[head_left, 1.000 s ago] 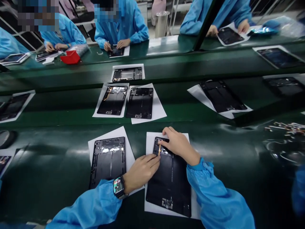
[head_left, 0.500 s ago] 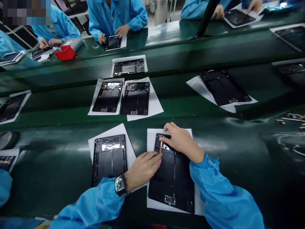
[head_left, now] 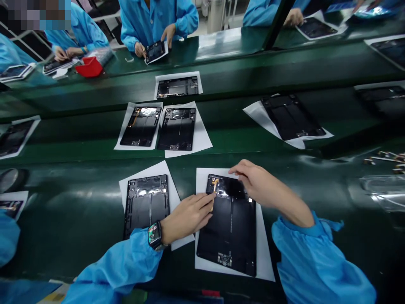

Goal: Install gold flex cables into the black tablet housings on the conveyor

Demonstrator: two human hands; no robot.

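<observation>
In front of me a black tablet housing (head_left: 226, 232) lies with its inside facing up on a white sheet (head_left: 265, 253). A thin orange flex cable (head_left: 215, 185) runs down its upper left part. My left hand (head_left: 190, 215), with a watch at the wrist, has its fingers close together on the lower part of this cable, partly hiding it. Over the housing's upper right edge hovers my right hand (head_left: 257, 181), fingers loosely apart and holding nothing. A second tablet housing (head_left: 147, 207) rests on its own sheet to the left, partly behind my left sleeve.
Ahead, two tablet housings (head_left: 141, 126) on sheets lie side by side on the green conveyor belt (head_left: 221, 131), with another housing (head_left: 291, 116) to the right. Small cable parts (head_left: 387, 158) lie at the far right. Co-workers in blue sleeves (head_left: 158, 21) handle tablets across the line.
My right hand has lifted off the cable's upper end and shifted right, uncovering the orange cable. My left hand stays at the cable. Housings on the belt have shifted slightly left.
</observation>
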